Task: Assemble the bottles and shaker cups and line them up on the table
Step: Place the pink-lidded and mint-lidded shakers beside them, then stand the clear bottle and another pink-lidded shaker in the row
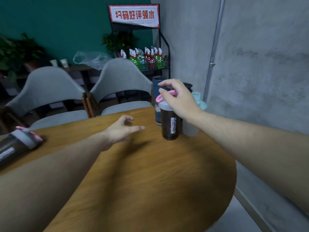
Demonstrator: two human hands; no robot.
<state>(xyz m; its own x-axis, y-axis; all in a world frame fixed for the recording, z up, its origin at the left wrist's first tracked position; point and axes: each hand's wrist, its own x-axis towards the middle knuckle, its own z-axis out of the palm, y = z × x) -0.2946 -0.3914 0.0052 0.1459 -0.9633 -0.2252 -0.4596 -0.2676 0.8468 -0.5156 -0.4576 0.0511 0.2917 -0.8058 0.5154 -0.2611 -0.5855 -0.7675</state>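
A dark shaker cup (170, 126) with a grey lid and pink loop stands upright on the wooden table (150, 173). My right hand (179, 99) is over its lid, fingers curled around the top. Behind it stand a tall dark blue bottle (156, 114), a clear cup with a light blue lid (199, 102) and a black-topped item (188, 86), mostly hidden. My left hand (122, 129) hovers above the table, left of the shaker, fingers apart and holding nothing. A second dark shaker (18, 144) with a grey lid and pink cap lies on its side at the far left.
Two grey chairs (120, 77) stand at the table's far side. Behind them a black rack (147, 61) holds several spray bottles under a red-lettered sign. A concrete wall (259, 64) runs close along the right. The table's round edge curves at the right.
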